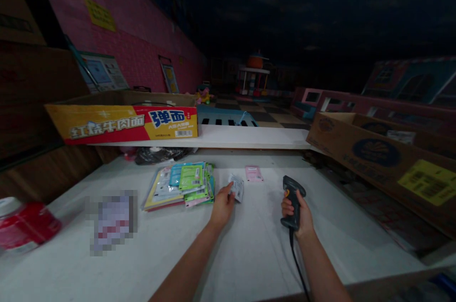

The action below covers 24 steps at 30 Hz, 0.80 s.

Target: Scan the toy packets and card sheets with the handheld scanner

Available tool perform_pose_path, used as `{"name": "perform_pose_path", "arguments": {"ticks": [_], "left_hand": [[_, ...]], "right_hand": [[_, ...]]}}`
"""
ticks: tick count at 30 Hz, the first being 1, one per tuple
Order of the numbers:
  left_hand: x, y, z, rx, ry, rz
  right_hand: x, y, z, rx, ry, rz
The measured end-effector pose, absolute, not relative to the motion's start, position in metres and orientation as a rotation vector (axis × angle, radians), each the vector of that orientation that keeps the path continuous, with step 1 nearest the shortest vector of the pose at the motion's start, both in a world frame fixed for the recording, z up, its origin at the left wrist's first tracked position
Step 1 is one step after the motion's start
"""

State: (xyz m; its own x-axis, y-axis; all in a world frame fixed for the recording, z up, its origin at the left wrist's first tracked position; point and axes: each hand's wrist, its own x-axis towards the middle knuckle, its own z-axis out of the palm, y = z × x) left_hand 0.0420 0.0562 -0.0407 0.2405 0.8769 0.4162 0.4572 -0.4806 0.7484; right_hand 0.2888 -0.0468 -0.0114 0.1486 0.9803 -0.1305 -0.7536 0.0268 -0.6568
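Observation:
My left hand (223, 204) has its fingers closed on the edge of a small white printed packet (236, 187) at the middle of the white table. Wrapped in my right hand (301, 212) is a black barcode scanner (292, 195), held upright with its cable running down toward the table's near edge. A pink packet (253, 174) lies flat a little beyond, between the two hands. Left of my left hand is a pile of packets (192, 178), green, blue and white ones on top of larger flat ones.
A red bottle with a white cap (26, 226) is at the far left, beside a blurred-out item (113, 221). On the raised white shelf (249, 136) behind, a yellow and red noodle carton (131, 121) stands left and a brown carton (374, 150) right. Dark plastic bag (160, 155) lies beneath.

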Motion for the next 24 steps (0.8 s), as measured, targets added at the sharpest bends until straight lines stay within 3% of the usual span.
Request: {"name": "perform_pose_path", "arguments": {"ticks": [10, 16, 24], "left_hand": [[0.078, 0.067, 0.002, 2.384, 1.682, 0.681], [0.073, 0.069, -0.008, 2.715, 1.264, 0.406], [0.102, 0.085, -0.011, 2.636, 1.387, 0.421]], "right_hand": [[0.296, -0.044, -0.02, -0.564, -0.326, 1.466], [0.298, -0.042, -0.021, -0.528, -0.362, 1.493], [0.296, -0.042, -0.019, -0.56, -0.282, 1.473]]}}
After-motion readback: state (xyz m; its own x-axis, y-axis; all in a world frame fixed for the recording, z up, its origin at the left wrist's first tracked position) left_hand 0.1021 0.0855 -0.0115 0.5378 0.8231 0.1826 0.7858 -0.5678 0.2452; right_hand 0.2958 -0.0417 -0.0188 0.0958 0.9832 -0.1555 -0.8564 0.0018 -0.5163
